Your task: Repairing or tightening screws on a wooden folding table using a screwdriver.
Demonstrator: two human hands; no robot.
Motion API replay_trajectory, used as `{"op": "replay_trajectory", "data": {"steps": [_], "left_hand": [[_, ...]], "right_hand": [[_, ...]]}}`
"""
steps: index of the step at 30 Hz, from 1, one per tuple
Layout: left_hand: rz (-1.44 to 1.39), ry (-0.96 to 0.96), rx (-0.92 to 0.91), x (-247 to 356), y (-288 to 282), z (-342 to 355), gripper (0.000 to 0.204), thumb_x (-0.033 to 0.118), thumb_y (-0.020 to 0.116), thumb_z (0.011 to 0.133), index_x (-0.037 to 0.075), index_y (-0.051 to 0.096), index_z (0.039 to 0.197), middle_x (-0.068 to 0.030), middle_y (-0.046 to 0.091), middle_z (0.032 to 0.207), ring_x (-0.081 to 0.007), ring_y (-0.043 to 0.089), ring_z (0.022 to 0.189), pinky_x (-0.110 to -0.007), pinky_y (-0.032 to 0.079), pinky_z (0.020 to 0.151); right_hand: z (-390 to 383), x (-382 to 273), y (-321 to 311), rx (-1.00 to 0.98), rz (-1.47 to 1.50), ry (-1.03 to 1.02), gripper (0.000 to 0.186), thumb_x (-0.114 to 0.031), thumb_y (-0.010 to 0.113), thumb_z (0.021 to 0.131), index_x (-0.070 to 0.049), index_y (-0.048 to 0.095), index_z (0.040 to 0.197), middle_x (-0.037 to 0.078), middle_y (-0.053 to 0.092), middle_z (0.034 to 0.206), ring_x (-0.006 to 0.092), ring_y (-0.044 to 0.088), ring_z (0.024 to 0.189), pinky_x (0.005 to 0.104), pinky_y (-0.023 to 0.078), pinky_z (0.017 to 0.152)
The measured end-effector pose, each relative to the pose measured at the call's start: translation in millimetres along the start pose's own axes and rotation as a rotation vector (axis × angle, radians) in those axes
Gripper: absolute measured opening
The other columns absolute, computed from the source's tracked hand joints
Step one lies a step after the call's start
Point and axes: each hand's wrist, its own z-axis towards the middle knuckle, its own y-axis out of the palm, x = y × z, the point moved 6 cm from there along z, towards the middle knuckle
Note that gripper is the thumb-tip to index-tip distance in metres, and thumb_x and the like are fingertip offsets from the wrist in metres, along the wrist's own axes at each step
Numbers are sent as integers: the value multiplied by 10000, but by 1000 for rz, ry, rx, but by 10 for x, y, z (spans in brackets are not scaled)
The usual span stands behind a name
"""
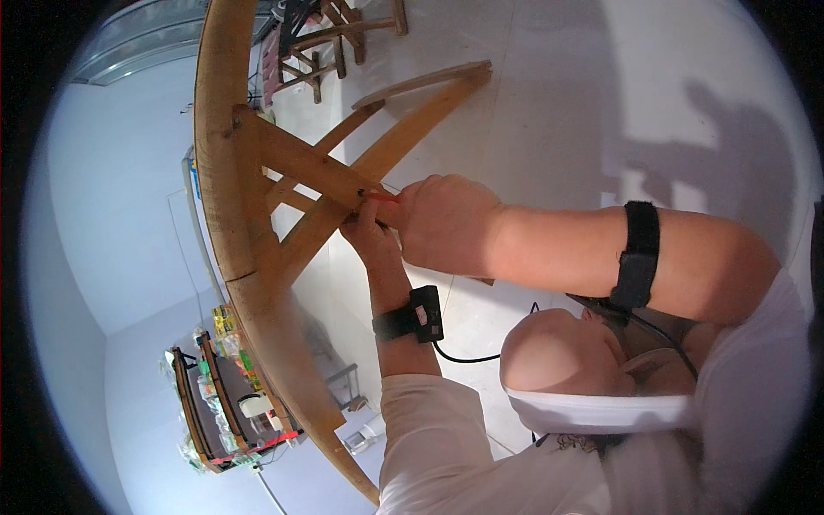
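A wooden table stands tilted before me, its curved top (225,172) edge-on along the left and its crossed wooden legs (313,163) reaching out to the right. My right hand (451,223) is closed around a slim orange-red tool (384,196), whose far end meets a dark hole or bolt near the end of one wooden leg. The fist hides most of the tool, so its exact kind does not show. Just below, my left hand (373,240) grips the wood where the legs cross, fingertips close to the tool's end. Both wrists or forearms wear black straps.
A wooden stool (343,34) stands at the top, on the pale tiled floor (549,112). Lower left, a shelf rack (227,412) holds colourful packages. A black cable (468,359) trails from the left wrist device. My bare knee (549,356) is close below the right forearm.
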Motion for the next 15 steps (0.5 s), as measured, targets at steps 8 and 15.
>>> {"op": "replay_trajectory", "data": {"steps": [8, 15], "left_hand": [[62, 132, -4, 46, -225, 118, 423, -13, 595, 662, 43, 453, 1057, -103, 523, 938, -223, 536, 823, -290, 486, 700], [16, 146, -7, 80, -113, 28, 476, -16, 604, 660, 46, 424, 1097, -111, 503, 1017, -251, 514, 914, -352, 475, 796]], "right_hand": [[-20, 102, -14, 47, 58, 99, 290, -139, 470, 773, -23, 539, 1029, 170, 559, 874, 286, 584, 745, 355, 485, 589], [-47, 97, -20, 173, -158, -1, 207, -191, 478, 778, -51, 624, 823, 144, 619, 814, 277, 607, 778, 385, 495, 625]]}}
